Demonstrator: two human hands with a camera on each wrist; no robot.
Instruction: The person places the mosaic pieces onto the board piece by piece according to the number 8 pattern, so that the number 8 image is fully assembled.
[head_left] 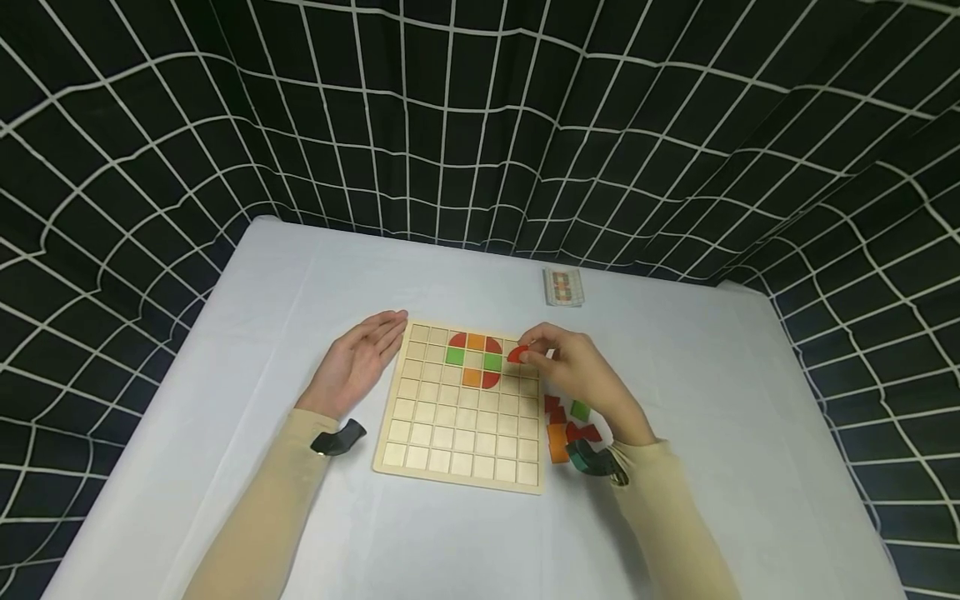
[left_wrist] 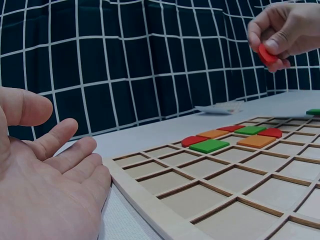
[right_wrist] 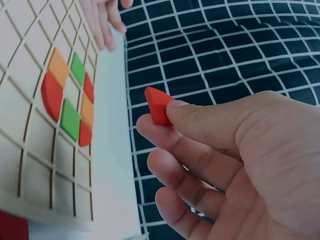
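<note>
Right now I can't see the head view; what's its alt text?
Right hand pinching a red quarter-round tile over a wooden grid board holding seven red, orange and green tiles. Open left hand at the board's left edge; loose tiles at its right; cards beyond.

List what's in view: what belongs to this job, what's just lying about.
Job:
red piece in the right hand
wooden grid board
pieces set in it
loose pieces beside it
card stack, likely a guide

Just there:
white tablecloth
dark curtain
</note>
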